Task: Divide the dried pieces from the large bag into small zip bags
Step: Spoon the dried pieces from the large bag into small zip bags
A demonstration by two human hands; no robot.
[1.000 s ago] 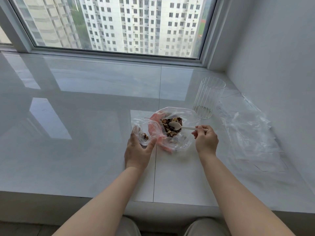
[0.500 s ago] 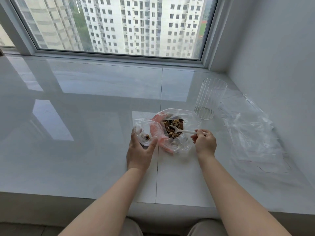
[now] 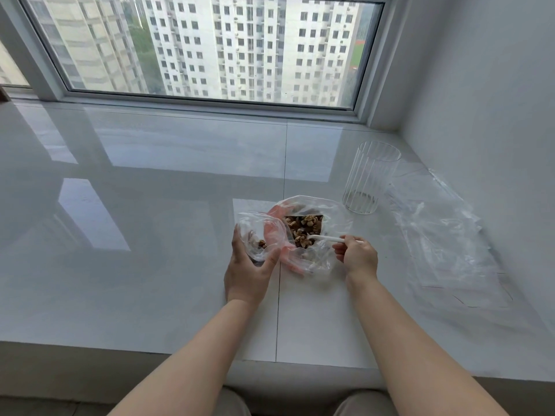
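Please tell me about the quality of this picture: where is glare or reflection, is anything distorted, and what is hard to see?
Head view: daylight from the window reflects as bright patches on the glossy sill; the wide-angle lens bends the window frame and wall edges; the clear plastic sheets and ribbed glass nearly vanish against the white surface; the dried pieces are sharp enough, the building outside slightly soft.

hands: 2, left hand (image 3: 247, 273) and right hand (image 3: 359, 256) | large bag of dried pieces (image 3: 312, 211): 1 | small zip bag (image 3: 255, 229): 1 | white plastic spoon (image 3: 326, 238): 1 | ribbed clear glass (image 3: 371, 177): 1 | loose clear plastic sheets (image 3: 444, 235): count unclear
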